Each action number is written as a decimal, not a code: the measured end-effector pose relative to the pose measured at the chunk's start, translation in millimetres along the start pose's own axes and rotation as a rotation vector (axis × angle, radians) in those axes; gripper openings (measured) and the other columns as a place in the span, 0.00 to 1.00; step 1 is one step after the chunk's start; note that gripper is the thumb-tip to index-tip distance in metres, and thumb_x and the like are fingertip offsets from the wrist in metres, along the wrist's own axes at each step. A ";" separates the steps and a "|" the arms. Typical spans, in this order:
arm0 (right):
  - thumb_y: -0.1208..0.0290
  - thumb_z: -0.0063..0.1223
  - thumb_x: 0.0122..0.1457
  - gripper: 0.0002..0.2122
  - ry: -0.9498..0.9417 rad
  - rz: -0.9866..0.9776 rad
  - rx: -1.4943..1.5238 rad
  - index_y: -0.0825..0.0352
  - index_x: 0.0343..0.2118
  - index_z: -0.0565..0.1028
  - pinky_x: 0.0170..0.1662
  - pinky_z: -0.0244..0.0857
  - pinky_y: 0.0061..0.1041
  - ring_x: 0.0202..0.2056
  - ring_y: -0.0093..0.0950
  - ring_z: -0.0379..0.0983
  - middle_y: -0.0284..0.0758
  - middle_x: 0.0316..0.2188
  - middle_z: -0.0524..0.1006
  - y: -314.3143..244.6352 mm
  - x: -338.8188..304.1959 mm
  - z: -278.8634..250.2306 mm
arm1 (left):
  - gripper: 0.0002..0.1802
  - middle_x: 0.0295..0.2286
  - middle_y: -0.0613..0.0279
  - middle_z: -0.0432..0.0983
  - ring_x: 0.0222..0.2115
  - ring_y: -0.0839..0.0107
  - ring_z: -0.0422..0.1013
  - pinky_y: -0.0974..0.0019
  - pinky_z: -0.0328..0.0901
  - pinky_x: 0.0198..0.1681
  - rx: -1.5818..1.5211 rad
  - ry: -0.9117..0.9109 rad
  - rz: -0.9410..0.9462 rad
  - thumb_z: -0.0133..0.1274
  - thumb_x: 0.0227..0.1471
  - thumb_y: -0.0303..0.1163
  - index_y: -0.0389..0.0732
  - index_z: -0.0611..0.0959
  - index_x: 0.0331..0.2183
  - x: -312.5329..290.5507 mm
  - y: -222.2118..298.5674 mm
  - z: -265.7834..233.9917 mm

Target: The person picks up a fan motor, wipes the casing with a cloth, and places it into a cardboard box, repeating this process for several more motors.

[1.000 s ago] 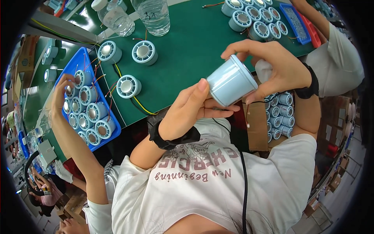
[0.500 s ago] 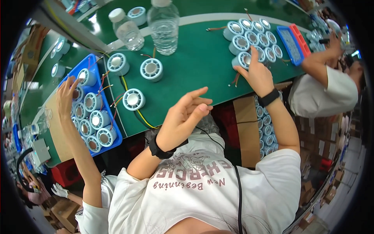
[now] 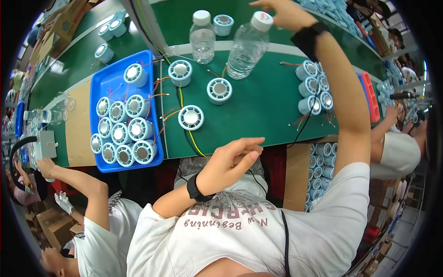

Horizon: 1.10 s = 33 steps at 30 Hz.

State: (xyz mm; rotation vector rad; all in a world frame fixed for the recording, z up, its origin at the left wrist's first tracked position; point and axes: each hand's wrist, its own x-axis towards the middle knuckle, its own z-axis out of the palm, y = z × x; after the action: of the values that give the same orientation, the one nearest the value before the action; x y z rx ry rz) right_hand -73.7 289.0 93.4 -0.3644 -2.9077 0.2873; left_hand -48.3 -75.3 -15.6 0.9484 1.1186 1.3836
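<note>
My left hand (image 3: 230, 165) hovers over my lap at the table's near edge, fingers loosely stretched, nothing in it. My right arm reaches far across the green table. Beside the white cap of the large clear bottle (image 3: 247, 51) is my right hand (image 3: 290, 14), fingers apart and partly cut off by the upper edge; no held thing shows. Three light-blue round motor-like parts with silver centres and thin wires stand before me, one of them the middle part (image 3: 219, 91). My right forearm partly hides a group of the same parts (image 3: 310, 87).
A blue tray (image 3: 159, 154) at left holds several such parts. A smaller bottle (image 3: 202, 39) stands beside another part (image 3: 223, 25). Below the table's right edge, a carton (image 3: 295, 184) holds more. A red bin (image 3: 370, 97) lies at right. A co-worker's hand (image 3: 45, 167) is near a grey box (image 3: 46, 144).
My right hand has left the group of parts at right and swung far forward to the large bottle's cap. The view has shifted. The co-worker's hand has left the blue tray.
</note>
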 end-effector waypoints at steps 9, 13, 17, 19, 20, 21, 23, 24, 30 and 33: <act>0.84 0.65 0.37 0.43 -0.369 -0.167 0.012 0.47 0.59 0.61 0.53 0.65 0.39 0.48 0.43 0.70 0.44 0.45 0.74 48.0 81.9 124.7 | 0.20 0.41 0.54 0.76 0.45 0.70 0.72 0.69 0.66 0.48 0.010 0.166 -0.057 0.46 0.60 0.26 0.34 0.70 0.53 -26.7 20.3 -21.8; 0.83 0.64 0.39 0.34 -0.214 0.020 -0.022 0.53 0.53 0.67 0.47 0.67 0.35 0.43 0.39 0.72 0.41 0.40 0.75 53.9 46.2 91.2 | 0.21 0.43 0.54 0.75 0.46 0.68 0.72 0.68 0.66 0.49 0.034 0.144 -0.044 0.45 0.60 0.26 0.34 0.69 0.54 -17.4 22.7 -20.7; 0.82 0.61 0.42 0.32 -0.024 0.096 0.006 0.54 0.53 0.67 0.46 0.65 0.29 0.39 0.32 0.71 0.37 0.36 0.74 40.2 -10.3 18.9 | 0.24 0.52 0.53 0.67 0.49 0.65 0.70 0.66 0.66 0.50 -0.314 0.027 -0.104 0.47 0.58 0.22 0.35 0.66 0.56 -13.5 19.7 -20.1; 0.82 0.61 0.42 0.32 -0.001 0.113 -0.011 0.55 0.53 0.67 0.46 0.65 0.27 0.40 0.30 0.70 0.37 0.37 0.74 18.7 -55.0 -16.7 | 0.26 0.54 0.52 0.62 0.50 0.63 0.69 0.65 0.66 0.50 -0.337 0.027 -0.049 0.48 0.57 0.21 0.36 0.65 0.57 -7.2 20.1 -15.4; 0.82 0.62 0.41 0.32 0.031 0.064 0.085 0.58 0.54 0.67 0.47 0.64 0.26 0.42 0.28 0.70 0.36 0.39 0.74 0.1 -76.5 -30.5 | 0.29 0.57 0.52 0.58 0.51 0.62 0.68 0.64 0.66 0.51 -0.357 0.047 0.017 0.49 0.55 0.19 0.36 0.64 0.58 -4.0 20.2 -13.3; 0.83 0.63 0.41 0.33 0.069 0.019 0.175 0.60 0.54 0.67 0.48 0.64 0.25 0.44 0.26 0.70 0.35 0.41 0.74 -14.9 -98.4 -40.1 | 0.31 0.59 0.52 0.54 0.52 0.61 0.67 0.63 0.65 0.52 -0.378 0.061 0.084 0.50 0.54 0.18 0.37 0.62 0.59 1.5 19.6 -9.8; 0.80 0.64 0.41 0.32 0.029 0.096 0.341 0.59 0.53 0.69 0.45 0.65 0.24 0.42 0.25 0.70 0.35 0.40 0.74 -42.9 -139.4 -44.8 | 0.35 0.61 0.52 0.50 0.53 0.61 0.66 0.62 0.65 0.53 -0.230 0.082 0.181 0.53 0.51 0.17 0.37 0.61 0.60 17.3 9.9 -5.4; 0.77 0.66 0.41 0.31 -0.004 0.134 0.533 0.58 0.52 0.70 0.43 0.67 0.23 0.40 0.23 0.71 0.35 0.40 0.74 -56.3 -156.8 -44.8 | 0.39 0.62 0.52 0.46 0.54 0.60 0.65 0.61 0.64 0.54 -0.065 0.142 0.290 0.56 0.49 0.16 0.38 0.59 0.61 23.0 6.5 -1.8; 0.74 0.71 0.38 0.37 -0.284 0.245 0.643 0.65 0.56 0.67 0.46 0.65 0.22 0.43 0.24 0.71 0.34 0.44 0.75 -100.8 -217.0 -25.2 | 0.47 0.62 0.50 0.47 0.56 0.58 0.63 0.59 0.63 0.55 0.430 0.092 0.540 0.63 0.42 0.19 0.38 0.58 0.61 51.0 7.3 19.9; 0.72 0.73 0.36 0.40 -0.320 0.258 0.672 0.65 0.57 0.66 0.45 0.66 0.22 0.42 0.23 0.72 0.35 0.44 0.75 -105.5 -236.0 -22.2 | 0.50 0.61 0.48 0.50 0.57 0.58 0.60 0.58 0.63 0.55 0.618 0.017 0.674 0.66 0.40 0.21 0.39 0.57 0.62 51.6 1.9 25.6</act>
State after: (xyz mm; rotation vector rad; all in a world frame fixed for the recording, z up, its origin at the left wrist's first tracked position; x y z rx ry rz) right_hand 131.8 130.8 97.5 -0.6102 -2.8121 1.4233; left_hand -30.0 -20.9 -9.5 1.8893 1.3350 1.5872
